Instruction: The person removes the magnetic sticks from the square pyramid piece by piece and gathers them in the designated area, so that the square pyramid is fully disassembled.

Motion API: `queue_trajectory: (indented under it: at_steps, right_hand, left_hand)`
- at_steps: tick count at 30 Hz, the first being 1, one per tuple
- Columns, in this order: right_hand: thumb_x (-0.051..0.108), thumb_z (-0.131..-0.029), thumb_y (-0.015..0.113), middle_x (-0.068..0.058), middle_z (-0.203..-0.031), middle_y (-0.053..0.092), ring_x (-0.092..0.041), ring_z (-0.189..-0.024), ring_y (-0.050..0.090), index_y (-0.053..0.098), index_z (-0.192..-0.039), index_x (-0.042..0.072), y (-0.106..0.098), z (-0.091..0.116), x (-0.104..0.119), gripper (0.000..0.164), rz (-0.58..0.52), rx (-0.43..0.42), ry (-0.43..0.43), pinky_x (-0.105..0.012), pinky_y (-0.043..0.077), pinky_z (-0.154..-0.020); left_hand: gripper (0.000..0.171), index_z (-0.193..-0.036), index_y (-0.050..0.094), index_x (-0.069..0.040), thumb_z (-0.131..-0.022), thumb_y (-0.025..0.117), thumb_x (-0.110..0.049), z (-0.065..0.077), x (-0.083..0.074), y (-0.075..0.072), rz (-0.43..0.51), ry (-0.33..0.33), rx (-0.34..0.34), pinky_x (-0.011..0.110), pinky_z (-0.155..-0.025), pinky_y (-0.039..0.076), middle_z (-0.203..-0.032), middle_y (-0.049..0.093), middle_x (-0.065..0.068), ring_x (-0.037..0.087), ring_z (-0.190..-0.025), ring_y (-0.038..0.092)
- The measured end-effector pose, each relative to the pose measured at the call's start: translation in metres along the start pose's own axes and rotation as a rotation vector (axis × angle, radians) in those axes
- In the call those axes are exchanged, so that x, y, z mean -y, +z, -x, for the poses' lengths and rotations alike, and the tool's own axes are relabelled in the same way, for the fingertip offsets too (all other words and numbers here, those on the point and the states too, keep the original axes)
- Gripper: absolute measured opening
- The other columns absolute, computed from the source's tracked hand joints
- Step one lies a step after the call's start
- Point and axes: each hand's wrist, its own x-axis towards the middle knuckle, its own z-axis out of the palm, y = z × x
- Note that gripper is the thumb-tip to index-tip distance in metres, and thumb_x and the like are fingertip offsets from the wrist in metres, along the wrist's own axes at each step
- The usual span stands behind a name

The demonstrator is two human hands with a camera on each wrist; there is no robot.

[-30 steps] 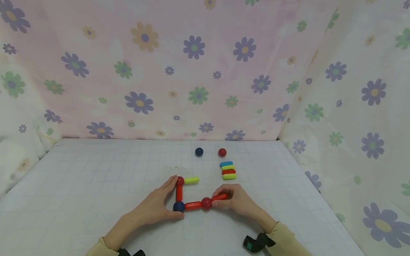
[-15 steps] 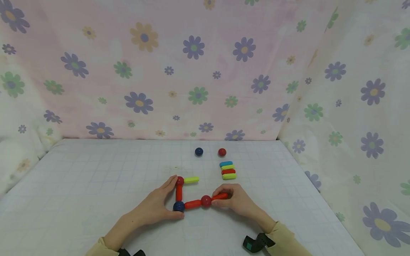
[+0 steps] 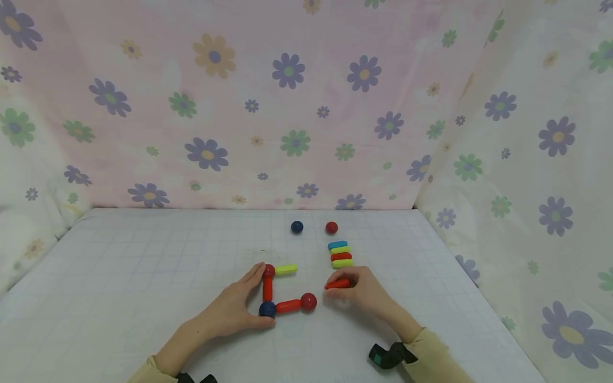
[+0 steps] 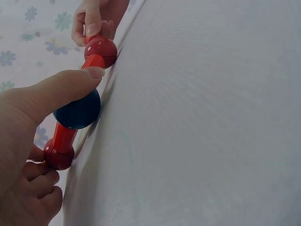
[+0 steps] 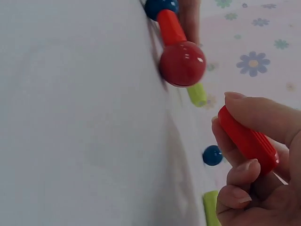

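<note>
My left hand (image 3: 232,304) grips a partly joined shape of magnetic rods and balls. Its thumb lies against the blue ball (image 4: 80,110) at the corner, its fingers by the far red ball (image 3: 269,271). A red rod (image 3: 267,289) links those two balls, and a yellow-green rod (image 3: 286,269) sticks out from the far one. Another red rod (image 3: 288,306) runs right from the blue ball to a second red ball (image 3: 308,301). Just right of that ball, apart from it, my right hand (image 3: 366,290) pinches a loose red rod (image 5: 247,141) between thumb and fingers.
Behind my right hand lies a row of several rods, among them a blue rod (image 3: 337,245) and a yellow-green rod (image 3: 342,263). Farther back sit a loose dark blue ball (image 3: 297,227) and a loose red ball (image 3: 331,227). A white cloth (image 3: 143,255) covers the table.
My right hand has moved right and slightly away from me with its red rod, which has come apart from the second red ball. The left hand stays in place.
</note>
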Motion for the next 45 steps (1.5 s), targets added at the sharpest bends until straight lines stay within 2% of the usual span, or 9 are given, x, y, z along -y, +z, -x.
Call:
queue_trajectory:
  at_steps: [7, 11, 18, 22, 25, 30, 33, 40, 45]
  right_hand:
    - [0.031, -0.083, 0.082, -0.001, -0.104, 0.069, -0.022, -0.096, 0.059, 0.075, -0.108, 0.017, -0.016, -0.001, 0.0, 0.03, 0.004, -0.096, 0.06, -0.027, 0.054, -0.077]
    - [0.029, -0.086, 0.08, -0.001, -0.106, 0.07, -0.022, -0.1, 0.06, 0.076, -0.108, 0.019, -0.025, -0.003, -0.003, 0.025, 0.014, -0.148, 0.081, -0.028, 0.054, -0.081]
    - [0.022, -0.092, 0.073, -0.005, -0.12, 0.069, -0.023, -0.109, 0.061, 0.074, -0.115, 0.016, -0.036, -0.004, -0.009, 0.024, -0.004, -0.184, 0.097, -0.026, 0.055, -0.087]
    - [0.02, -0.093, 0.072, -0.009, -0.127, 0.065, -0.025, -0.112, 0.06, 0.072, -0.119, 0.013, -0.041, -0.004, -0.011, 0.027, -0.016, -0.201, 0.11, -0.029, 0.055, -0.089]
    - [0.021, -0.092, 0.074, -0.009, -0.124, 0.067, -0.024, -0.109, 0.061, 0.071, -0.12, 0.012, -0.043, -0.004, -0.014, 0.03, -0.016, -0.209, 0.129, -0.028, 0.055, -0.086]
    - [0.025, -0.087, 0.079, -0.008, -0.113, 0.07, -0.023, -0.098, 0.06, 0.072, -0.115, 0.01, -0.043, -0.006, -0.02, 0.033, 0.01, -0.222, 0.148, -0.026, 0.054, -0.069]
    - [0.025, -0.085, 0.081, -0.007, -0.108, 0.07, -0.022, -0.094, 0.059, 0.072, -0.111, 0.01, -0.042, -0.006, -0.023, 0.031, 0.026, -0.231, 0.157, -0.027, 0.053, -0.064]
    - [0.02, -0.084, 0.081, -0.007, -0.11, 0.071, -0.02, -0.096, 0.061, 0.073, -0.11, 0.008, -0.04, -0.007, -0.026, 0.029, 0.07, -0.24, 0.167, -0.024, 0.054, -0.078]
    - [0.02, -0.083, 0.083, -0.006, -0.107, 0.071, -0.021, -0.095, 0.061, 0.074, -0.108, 0.008, -0.04, -0.008, -0.028, 0.029, 0.078, -0.246, 0.17, -0.024, 0.054, -0.078]
  left_hand:
    - [0.115, -0.159, 0.027, -0.012, -0.071, 0.084, -0.057, 0.0, 0.001, 0.0, -0.002, -0.005, -0.001, 0.06, -0.114, 0.034, -0.167, 0.022, 0.0, 0.029, -0.15, 0.029]
    - [0.115, -0.159, 0.027, -0.012, -0.071, 0.084, -0.057, 0.0, 0.0, 0.0, -0.003, -0.005, -0.002, 0.06, -0.114, 0.035, -0.167, 0.022, 0.001, 0.029, -0.15, 0.03]
    - [0.115, -0.159, 0.027, -0.012, -0.071, 0.083, -0.058, 0.0, 0.001, 0.0, -0.009, -0.001, -0.005, 0.06, -0.114, 0.034, -0.167, 0.022, 0.0, 0.029, -0.15, 0.03]
    - [0.115, -0.159, 0.027, -0.012, -0.071, 0.083, -0.059, 0.0, 0.0, 0.0, -0.006, 0.001, -0.005, 0.06, -0.114, 0.034, -0.167, 0.022, 0.0, 0.029, -0.15, 0.031]
    - [0.115, -0.159, 0.027, -0.012, -0.071, 0.083, -0.059, 0.0, 0.0, 0.0, -0.004, 0.002, -0.006, 0.06, -0.114, 0.034, -0.167, 0.022, 0.0, 0.029, -0.15, 0.031]
    - [0.115, -0.159, 0.027, -0.012, -0.07, 0.084, -0.059, 0.0, 0.001, 0.001, 0.0, 0.006, -0.007, 0.059, -0.115, 0.034, -0.167, 0.022, 0.0, 0.029, -0.15, 0.03]
    - [0.115, -0.159, 0.027, -0.012, -0.07, 0.084, -0.058, 0.0, 0.001, 0.001, 0.003, 0.006, -0.007, 0.059, -0.115, 0.034, -0.167, 0.022, 0.0, 0.029, -0.15, 0.03]
    - [0.115, -0.159, 0.027, -0.012, -0.07, 0.084, -0.058, 0.0, 0.002, 0.001, 0.003, 0.002, -0.008, 0.059, -0.114, 0.036, -0.166, 0.023, 0.001, 0.029, -0.15, 0.03]
    - [0.115, -0.159, 0.027, -0.012, -0.07, 0.084, -0.057, 0.0, 0.001, 0.001, 0.007, -0.003, -0.008, 0.059, -0.114, 0.036, -0.166, 0.024, 0.0, 0.029, -0.15, 0.031]
